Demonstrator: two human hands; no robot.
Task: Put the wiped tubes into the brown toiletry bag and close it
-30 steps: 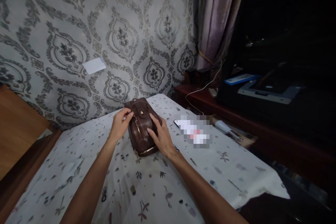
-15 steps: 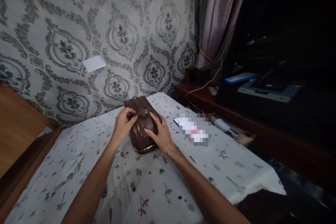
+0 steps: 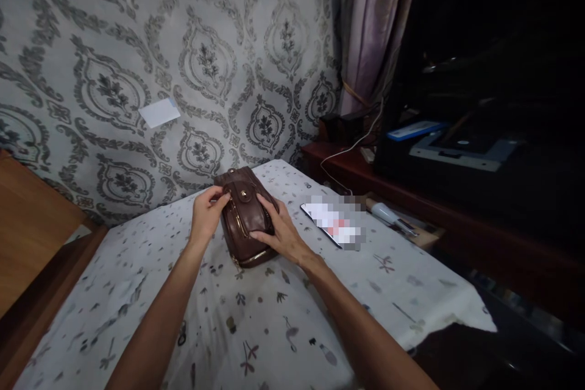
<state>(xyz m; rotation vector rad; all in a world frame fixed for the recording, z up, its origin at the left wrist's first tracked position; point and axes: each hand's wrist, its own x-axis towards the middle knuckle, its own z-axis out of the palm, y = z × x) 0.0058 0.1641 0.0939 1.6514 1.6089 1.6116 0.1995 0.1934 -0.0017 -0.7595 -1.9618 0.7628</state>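
A brown leather bag (image 3: 237, 247) lies on the cloth-covered table, its gold zips facing up. A strap flap with a round gold clasp (image 3: 244, 194) lies flat across its front pocket. At the upper left end of the pocket's zip, my left hand (image 3: 206, 213) is closed in a pinch on what looks like the small zipper pull, mostly hidden by the fingertips. My right hand (image 3: 286, 234) holds the bag's right side, thumb on the front pocket and fingers along the far edge.
A lit phone (image 3: 331, 225), partly blurred, lies right of the bag. Beyond it, a white-handled tool (image 3: 388, 218) rests by the table edge. A cable (image 3: 351, 151) hangs near the dark red cabinet (image 3: 315, 152). Patterned wallpaper (image 3: 208, 61) rises behind the table (image 3: 137, 292).
My left hand has let go of the strap flap and shifted slightly left to the zip's upper end. The flap now lies flat with its clasp showing. My right hand stays on the bag.
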